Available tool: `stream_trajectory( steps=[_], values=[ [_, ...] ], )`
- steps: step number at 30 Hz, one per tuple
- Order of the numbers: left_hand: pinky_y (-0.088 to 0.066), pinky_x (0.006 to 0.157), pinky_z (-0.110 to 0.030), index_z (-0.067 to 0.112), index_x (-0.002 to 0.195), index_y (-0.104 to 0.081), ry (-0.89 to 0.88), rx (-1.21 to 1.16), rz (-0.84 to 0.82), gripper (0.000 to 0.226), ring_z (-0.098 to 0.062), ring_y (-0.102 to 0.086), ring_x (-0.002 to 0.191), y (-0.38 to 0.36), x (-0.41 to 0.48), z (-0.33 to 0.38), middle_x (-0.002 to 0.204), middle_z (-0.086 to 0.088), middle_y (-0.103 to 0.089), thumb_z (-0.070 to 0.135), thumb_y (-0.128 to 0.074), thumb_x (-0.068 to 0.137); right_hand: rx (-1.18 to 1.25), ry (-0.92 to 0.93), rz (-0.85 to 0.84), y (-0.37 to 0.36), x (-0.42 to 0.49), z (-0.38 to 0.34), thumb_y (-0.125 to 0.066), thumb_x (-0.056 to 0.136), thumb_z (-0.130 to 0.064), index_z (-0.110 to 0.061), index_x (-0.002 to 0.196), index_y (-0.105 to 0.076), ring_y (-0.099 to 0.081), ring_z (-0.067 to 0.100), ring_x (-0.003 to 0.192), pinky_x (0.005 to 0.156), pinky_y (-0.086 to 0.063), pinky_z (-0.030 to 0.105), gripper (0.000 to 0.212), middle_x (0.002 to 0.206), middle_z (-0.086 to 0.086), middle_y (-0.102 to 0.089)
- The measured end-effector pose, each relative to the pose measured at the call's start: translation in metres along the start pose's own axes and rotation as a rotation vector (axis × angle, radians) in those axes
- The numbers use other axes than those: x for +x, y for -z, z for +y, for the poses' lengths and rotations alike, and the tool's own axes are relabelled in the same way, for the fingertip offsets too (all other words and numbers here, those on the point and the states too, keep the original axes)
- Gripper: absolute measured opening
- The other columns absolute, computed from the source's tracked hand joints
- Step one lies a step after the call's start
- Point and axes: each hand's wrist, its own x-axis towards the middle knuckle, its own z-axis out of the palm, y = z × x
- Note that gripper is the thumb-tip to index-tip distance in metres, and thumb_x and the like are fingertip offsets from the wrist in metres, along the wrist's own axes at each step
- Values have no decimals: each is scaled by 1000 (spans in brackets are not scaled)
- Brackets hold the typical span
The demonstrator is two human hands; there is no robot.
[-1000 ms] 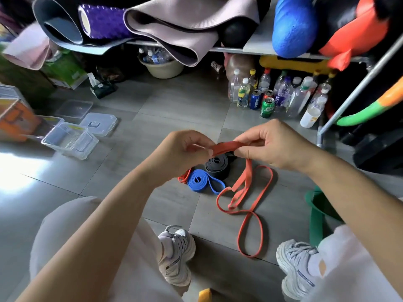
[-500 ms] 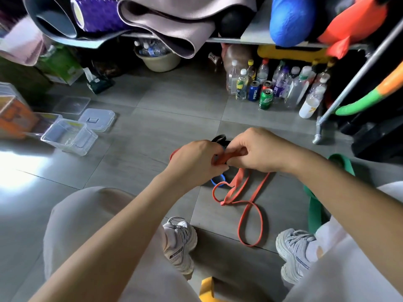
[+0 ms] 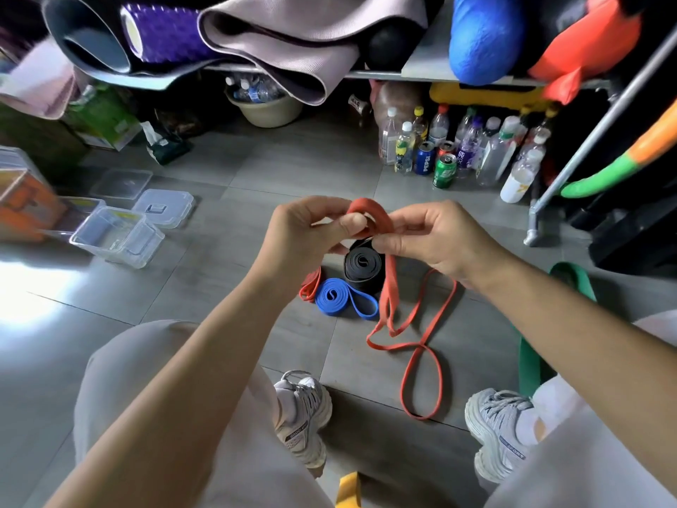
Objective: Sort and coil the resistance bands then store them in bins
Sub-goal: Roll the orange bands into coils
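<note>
- Closest in, two pale sneakers stand on the grey tiled floor (image 3: 183, 287), the left shoe (image 3: 304, 416) and the right shoe (image 3: 502, 430) well apart, with a yellow strip (image 3: 348, 489) at the bottom edge between them
- The loose part of the orange band (image 3: 421, 383) lies on the tiles between the shoes in long crossing loops, and from there it rises to the hands
- A green band (image 3: 531, 361) runs flat along the floor at the right, partly hidden under the right forearm
- The left hand (image 3: 307, 236) holds the rolled start of the orange band above the floor, thumb and fingers clamped on the small curl
- The right hand (image 3: 436, 240) is just beside it, fingers pinched together on the same band where it leaves the curl
- Below the hands three coiled bands sit close together on the floor: a blue coil (image 3: 333, 295), a black coil (image 3: 362, 265) touching it, and a red-orange coil (image 3: 311, 286) at the blue one's left
- Farther left a clear bin (image 3: 117, 238) stands open, with lids (image 3: 165, 207) lying beside it
- Farther back, bottles and cans (image 3: 439, 148) cluster on the floor beneath a shelf (image 3: 421, 69)
- Rolled mats (image 3: 278, 34) and a purple roller (image 3: 161, 34) rest on that shelf
</note>
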Motion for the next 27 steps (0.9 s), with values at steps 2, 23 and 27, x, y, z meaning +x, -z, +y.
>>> stream_trajectory(
  steps=[2, 23, 27],
  values=[
    [-48, 56, -19, 11, 89, -69, 34, -146, -14, 17, -12, -66, 72, 0, -2, -1, 74, -1, -70, 17, -69, 73, 94, 49, 77, -4, 1, 3, -75, 60, -24, -25, 80, -75, -68, 7, 75, 74, -56, 21, 20, 78, -4, -74],
    [-50, 59, -16, 16, 88, -73, 100, 222, -129, 14, -14, -67, 72, 5, 2, -5, 87, -11, -73, 7, -74, 77, -312, 39, 57, 20, -3, -8, -79, 73, -14, -34, 81, -72, -64, 0, 63, 67, -53, 16, 22, 74, -13, -72],
    [-53, 61, -17, 11, 90, -71, 111, 57, -143, 17, -12, -70, 74, 4, 1, 0, 83, -10, -73, 1, -70, 77, -248, 11, 20, 12, -5, -4, -80, 67, -18, -33, 81, -73, -65, 0, 68, 73, -55, 21, 22, 78, -12, -73]
  ],
)
